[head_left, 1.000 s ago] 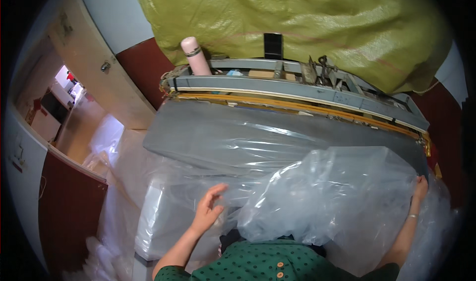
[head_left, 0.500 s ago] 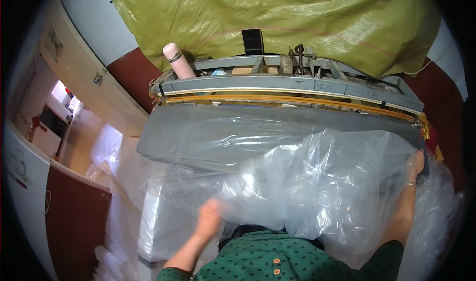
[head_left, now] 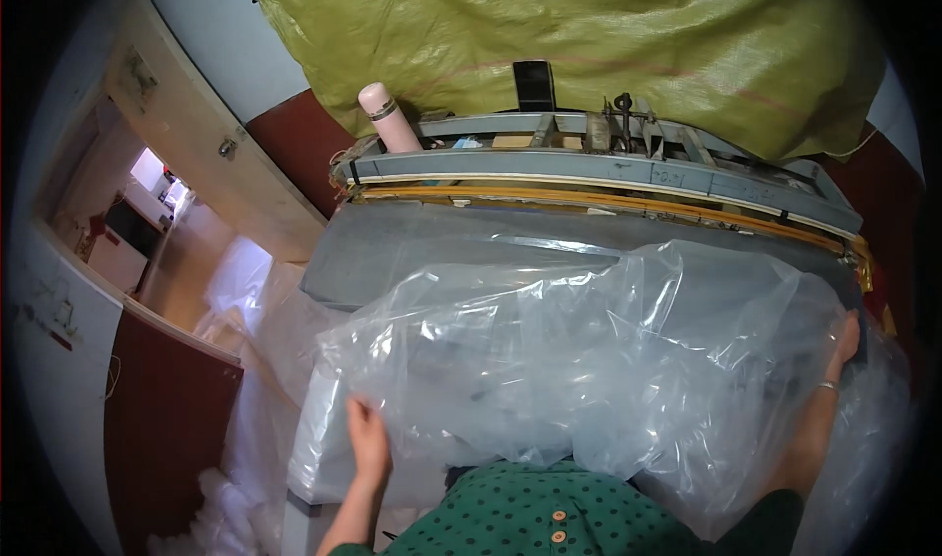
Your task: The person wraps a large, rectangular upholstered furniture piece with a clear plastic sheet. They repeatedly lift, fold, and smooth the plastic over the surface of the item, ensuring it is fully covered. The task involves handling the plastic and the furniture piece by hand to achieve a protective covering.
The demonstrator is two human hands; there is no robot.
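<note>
A large clear plastic sheet (head_left: 549,360), wrinkled and shiny, spreads in front of me over the near side of a grey work surface (head_left: 392,242). At its left edge my left hand (head_left: 367,438) is closed, its fingers pressed together on the film. On the far right, my right hand (head_left: 850,338) closes around the sheet's other edge, beside the end of the grey surface. The fingertips of both hands are partly hidden. The film's lower part bunches against my green dotted top.
Behind the grey surface runs a metal frame (head_left: 608,170) with an orange strip (head_left: 569,198). A pink flask (head_left: 391,119) and a dark phone (head_left: 534,85) stand there, before a yellow-green tarp (head_left: 628,26). More film (head_left: 235,487) lies at left, near an open door (head_left: 211,114).
My left hand has moved left, and the sheet's left part has spread out leftward and lifted with it. My right hand remains at the right edge. The whole view has shifted slightly.
</note>
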